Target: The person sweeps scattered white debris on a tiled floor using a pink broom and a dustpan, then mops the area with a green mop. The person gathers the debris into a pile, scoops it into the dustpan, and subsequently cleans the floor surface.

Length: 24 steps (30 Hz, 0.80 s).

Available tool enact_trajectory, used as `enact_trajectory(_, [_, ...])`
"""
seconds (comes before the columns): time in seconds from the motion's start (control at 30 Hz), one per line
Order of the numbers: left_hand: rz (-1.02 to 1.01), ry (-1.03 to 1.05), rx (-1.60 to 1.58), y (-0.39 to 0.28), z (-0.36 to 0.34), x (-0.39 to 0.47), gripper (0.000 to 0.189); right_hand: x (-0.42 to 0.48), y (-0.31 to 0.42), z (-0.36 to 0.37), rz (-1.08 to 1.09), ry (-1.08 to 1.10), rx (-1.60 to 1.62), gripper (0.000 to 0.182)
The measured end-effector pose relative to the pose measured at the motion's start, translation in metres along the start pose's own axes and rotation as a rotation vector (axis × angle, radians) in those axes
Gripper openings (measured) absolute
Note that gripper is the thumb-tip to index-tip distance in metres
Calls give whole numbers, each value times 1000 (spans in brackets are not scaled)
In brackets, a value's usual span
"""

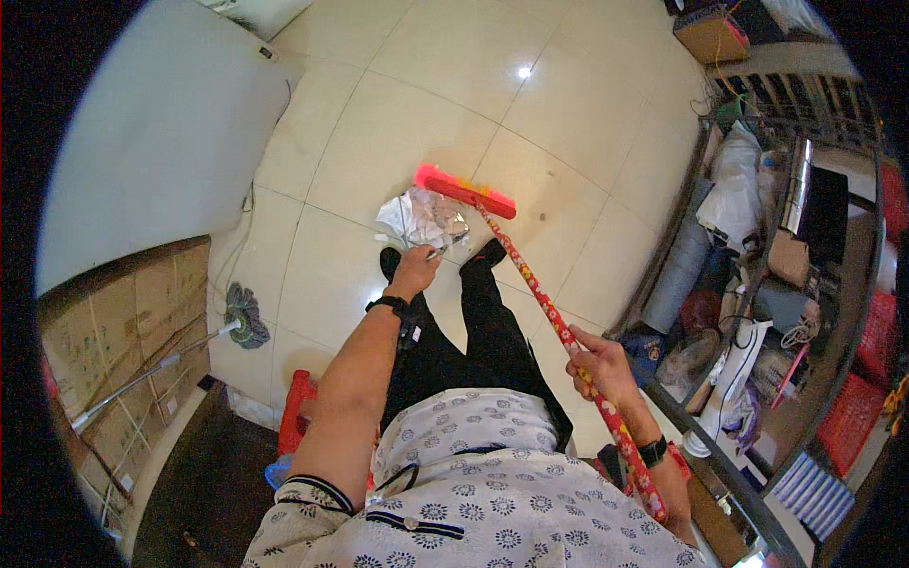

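Note:
My right hand (605, 363) grips the red floral handle (543, 302) of a push broom, whose upper end runs back past my right forearm. The broom's red head with pink bristles (465, 192) rests on the floor in front of my feet. Crumpled white and clear scraps (429, 215) lie against the near side of the head. Low beside my left shoe, my left hand (415, 271) is closed on the near edge of a thin grey object, apparently a dustpan (446, 248). The scraps and my fingers hide most of its shape.
At left, a mop (247, 316) leans by stacked cardboard cartons (128, 341), below a large white panel (163, 135). A red plastic object (295, 412) is beside my left arm. On the right stands a dark-framed rack (756, 284) with rolls and bags. Small specks (542, 216) dot the tiles.

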State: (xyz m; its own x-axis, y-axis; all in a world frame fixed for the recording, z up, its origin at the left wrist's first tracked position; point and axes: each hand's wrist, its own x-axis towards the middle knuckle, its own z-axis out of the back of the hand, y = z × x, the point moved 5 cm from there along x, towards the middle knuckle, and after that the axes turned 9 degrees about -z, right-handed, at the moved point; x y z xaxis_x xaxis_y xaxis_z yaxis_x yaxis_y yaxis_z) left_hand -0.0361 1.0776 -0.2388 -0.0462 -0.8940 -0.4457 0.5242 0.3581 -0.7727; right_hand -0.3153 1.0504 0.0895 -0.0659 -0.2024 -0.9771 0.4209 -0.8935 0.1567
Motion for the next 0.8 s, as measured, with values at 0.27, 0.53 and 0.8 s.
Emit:
enact_trajectory(0.27, [-15, -34, -69, -12, 6, -9, 31, 45, 54, -42, 426, 12, -618, 52])
enact_trajectory(0.53, [-16, -103, -4, 4, -2, -11, 31, 71, 98, -48, 612, -247, -1177, 49])
enact_trajectory(0.8, [-24, -52, -77, 7, -4, -13, 30, 28, 67, -6, 434, -224, -1020, 46])
